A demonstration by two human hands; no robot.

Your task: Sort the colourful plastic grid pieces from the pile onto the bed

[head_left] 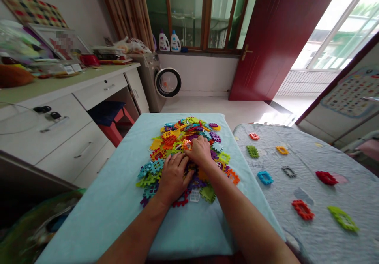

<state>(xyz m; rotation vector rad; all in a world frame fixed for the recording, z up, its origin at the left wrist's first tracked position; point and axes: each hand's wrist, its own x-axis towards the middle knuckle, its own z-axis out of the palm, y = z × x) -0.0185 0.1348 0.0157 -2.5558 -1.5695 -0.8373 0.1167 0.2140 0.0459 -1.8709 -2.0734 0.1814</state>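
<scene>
Under the left hand (174, 176), piled pieces (169, 142)

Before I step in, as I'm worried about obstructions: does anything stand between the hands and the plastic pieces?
Nothing visible does: the left hand and right hand both rest on the pile of plastic pieces on the light-blue cloth.
</scene>
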